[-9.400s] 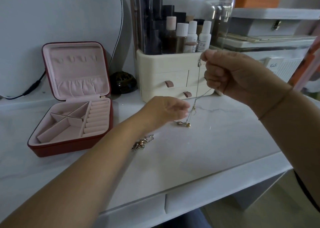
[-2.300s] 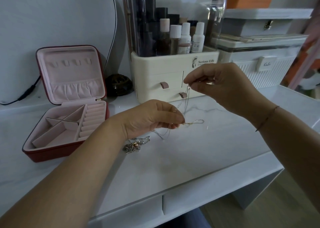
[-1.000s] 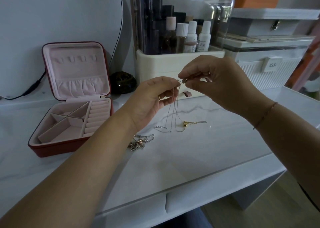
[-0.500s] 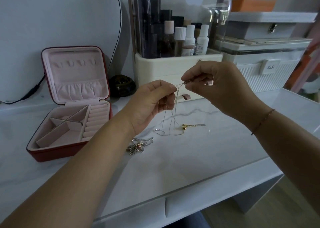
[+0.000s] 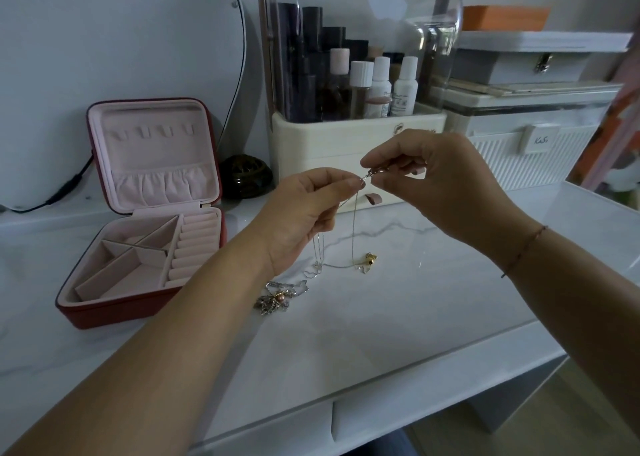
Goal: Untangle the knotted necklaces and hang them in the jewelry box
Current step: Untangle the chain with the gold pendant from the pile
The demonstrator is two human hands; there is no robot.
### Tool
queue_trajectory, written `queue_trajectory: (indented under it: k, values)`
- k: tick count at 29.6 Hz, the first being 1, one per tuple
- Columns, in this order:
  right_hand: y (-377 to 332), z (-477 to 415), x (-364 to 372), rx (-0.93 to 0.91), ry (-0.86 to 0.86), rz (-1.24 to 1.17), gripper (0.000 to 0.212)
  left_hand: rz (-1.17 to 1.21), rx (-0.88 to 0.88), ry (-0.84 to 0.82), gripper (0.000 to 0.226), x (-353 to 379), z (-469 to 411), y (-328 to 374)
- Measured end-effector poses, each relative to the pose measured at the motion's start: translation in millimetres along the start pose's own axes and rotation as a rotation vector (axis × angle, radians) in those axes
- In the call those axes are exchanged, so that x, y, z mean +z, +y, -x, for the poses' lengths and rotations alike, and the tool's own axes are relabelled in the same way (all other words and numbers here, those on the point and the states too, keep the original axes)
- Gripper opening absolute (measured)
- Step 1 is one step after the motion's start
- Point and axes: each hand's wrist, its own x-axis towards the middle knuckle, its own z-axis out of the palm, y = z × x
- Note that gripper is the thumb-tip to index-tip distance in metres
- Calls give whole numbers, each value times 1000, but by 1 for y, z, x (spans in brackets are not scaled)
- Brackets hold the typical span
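While the left grip (image 5: 301, 218) and right grip (image 5: 440, 185) each pinch the chain (image 5: 354, 234) above the worktop (image 5: 381, 317), its tail pooled there, pulling apart too hard could cinch any knot or snap links.

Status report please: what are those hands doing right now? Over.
Left hand and right hand both pinch the thin chain; its gold pendant rests on the tabletop. Jewelry box open, hooks bare. Another tangled necklace lies apart, not blocking.

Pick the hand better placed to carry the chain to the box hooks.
Left, probably. The left hand pinches the chain and sits nearer the open jewelry box; the right hand would cross over.
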Motion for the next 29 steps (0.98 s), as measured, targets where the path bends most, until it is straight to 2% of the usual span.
queue_trajectory:
  k: [5, 8, 11, 16, 20, 24, 29]
  values:
    - [1, 1, 3, 23, -3, 6, 20, 10, 32, 29, 13, -2, -3, -2]
    - [4, 2, 4, 62, -18, 11, 18, 131, -8, -3, 19, -5, -3, -2]
    - [6, 2, 2, 133, -25, -82, 14, 277, -56, -27, 23, -10, -4, 0]
    - [15, -1, -1, 239, 4, -135, 11, 418, -70, -24, 5, -19, -4, 3]
    - [22, -5, -5, 437, 50, -537, 12, 499, -36, -17, 5, -29, -7, 7]
    - [32, -3, -10, 561, 95, -954, 15, 576, 8, 13, 6, -40, -8, 16]
    - [42, 3, -11, 615, 90, -958, 15, 577, 31, 47, 7, -47, -8, 19]
